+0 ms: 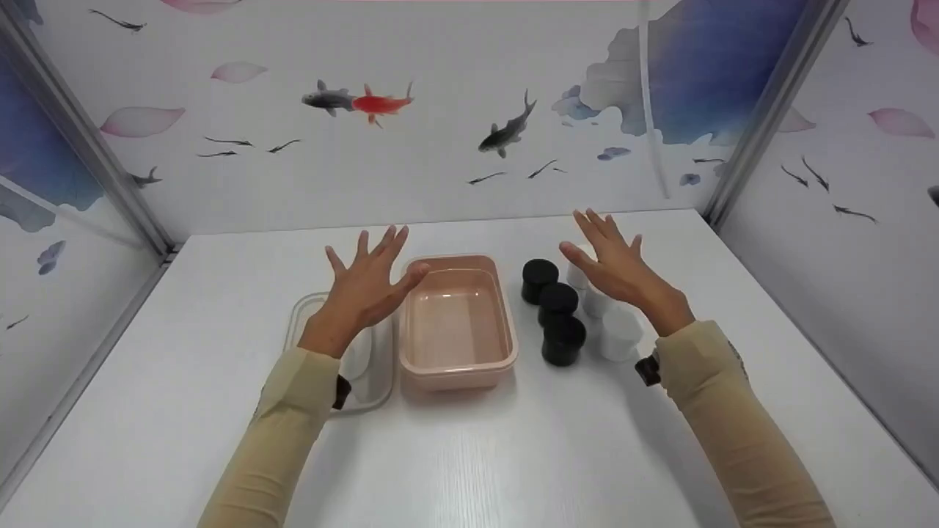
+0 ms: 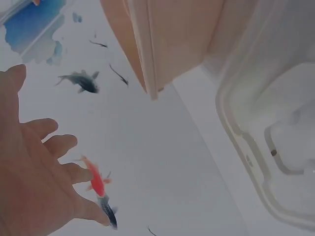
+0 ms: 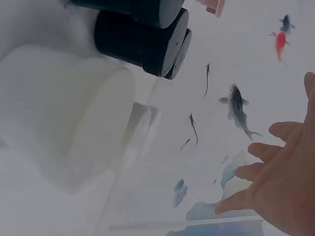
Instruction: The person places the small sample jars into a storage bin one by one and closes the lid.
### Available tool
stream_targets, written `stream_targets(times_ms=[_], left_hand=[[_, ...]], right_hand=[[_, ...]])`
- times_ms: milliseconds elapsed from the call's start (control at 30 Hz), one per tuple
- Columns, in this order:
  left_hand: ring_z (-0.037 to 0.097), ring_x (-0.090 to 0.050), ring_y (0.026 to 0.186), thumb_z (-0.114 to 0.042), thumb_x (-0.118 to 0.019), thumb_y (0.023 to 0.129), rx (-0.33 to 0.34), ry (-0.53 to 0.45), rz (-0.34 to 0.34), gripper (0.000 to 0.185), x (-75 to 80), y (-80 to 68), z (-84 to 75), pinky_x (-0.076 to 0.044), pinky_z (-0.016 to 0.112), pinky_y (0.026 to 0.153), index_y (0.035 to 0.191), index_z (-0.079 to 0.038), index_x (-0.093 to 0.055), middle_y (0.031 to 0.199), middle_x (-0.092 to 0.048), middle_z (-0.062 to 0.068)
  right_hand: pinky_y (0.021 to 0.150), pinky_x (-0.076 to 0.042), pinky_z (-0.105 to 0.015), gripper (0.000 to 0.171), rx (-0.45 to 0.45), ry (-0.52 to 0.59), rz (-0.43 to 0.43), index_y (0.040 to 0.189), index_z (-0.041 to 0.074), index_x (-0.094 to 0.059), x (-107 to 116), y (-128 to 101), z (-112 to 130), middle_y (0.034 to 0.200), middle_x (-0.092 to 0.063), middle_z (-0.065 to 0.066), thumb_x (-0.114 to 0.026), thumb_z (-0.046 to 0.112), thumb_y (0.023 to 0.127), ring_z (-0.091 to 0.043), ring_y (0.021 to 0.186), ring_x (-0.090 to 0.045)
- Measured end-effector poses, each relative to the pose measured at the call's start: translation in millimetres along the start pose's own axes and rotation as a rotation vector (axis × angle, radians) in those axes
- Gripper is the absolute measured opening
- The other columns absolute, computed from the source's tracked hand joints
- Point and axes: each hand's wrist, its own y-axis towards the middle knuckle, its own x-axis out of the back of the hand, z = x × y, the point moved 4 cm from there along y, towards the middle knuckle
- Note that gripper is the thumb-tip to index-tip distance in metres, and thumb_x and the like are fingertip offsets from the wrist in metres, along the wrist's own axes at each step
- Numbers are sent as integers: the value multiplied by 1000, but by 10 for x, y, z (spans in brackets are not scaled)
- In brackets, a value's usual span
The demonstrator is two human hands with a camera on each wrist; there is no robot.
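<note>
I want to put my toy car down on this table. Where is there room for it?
The near part of the white table, between the two sleeves, is bare. So are the far strip by the fish wall and the left side beyond the clear lid. The middle is crowded: pink tub, black jars, white jars, with both hands above.

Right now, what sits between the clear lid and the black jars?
In the head view, the pink tub stands between the clear lid and the row of black jars.
</note>
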Motion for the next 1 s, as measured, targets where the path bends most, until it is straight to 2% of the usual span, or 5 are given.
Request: stream_targets(times_ms=[433, 567, 700, 833, 1000], left_hand=[[34, -18, 156, -50, -51, 102, 18, -321, -89, 64, -120, -255, 29, -7, 63, 126, 158, -24, -33, 166, -29, 3], [33, -29, 152, -48, -51, 103, 46, -417, -116, 61, -175, -310, 54, -25, 56, 125, 157, -25, -36, 162, -35, 5], [36, -39, 147, -49, -48, 103, 59, -442, -141, 59, -256, -318, 99, -34, 56, 120, 155, -22, -39, 159, -41, 11], [38, -43, 144, -45, -48, 104, 112, -465, -133, 59, -342, -302, 169, -41, 56, 116, 155, -17, -39, 158, -42, 15], [38, -48, 140, -43, -45, 106, 232, -484, -50, 60, -457, -274, 254, -46, 54, 112, 157, -13, -33, 155, -42, 19]], right_hand=[[119, -34, -58, 61, 48, 277, -112, 153, 19, -42, 16, -322, -225, 158, -41, -11, -56, 48, 101, -34, 147, -37], [115, -41, -52, 54, 70, 338, -106, 147, 17, -51, 16, -394, -373, 151, -50, -9, -64, 37, 99, -31, 139, -47], [108, -48, -30, 50, 64, 360, -76, 142, 14, -56, -7, -452, -537, 145, -57, -8, -69, 30, 96, -18, 129, -56], [96, -49, -11, 50, 71, 381, -30, 140, 10, -57, -68, -503, -694, 143, -58, -11, -70, 26, 95, -24, 129, -57], [93, -51, -14, 53, 60, 428, 86, 143, 11, -54, -134, -554, -816, 146, -55, -14, -71, 25, 94, -40, 134, -53]])
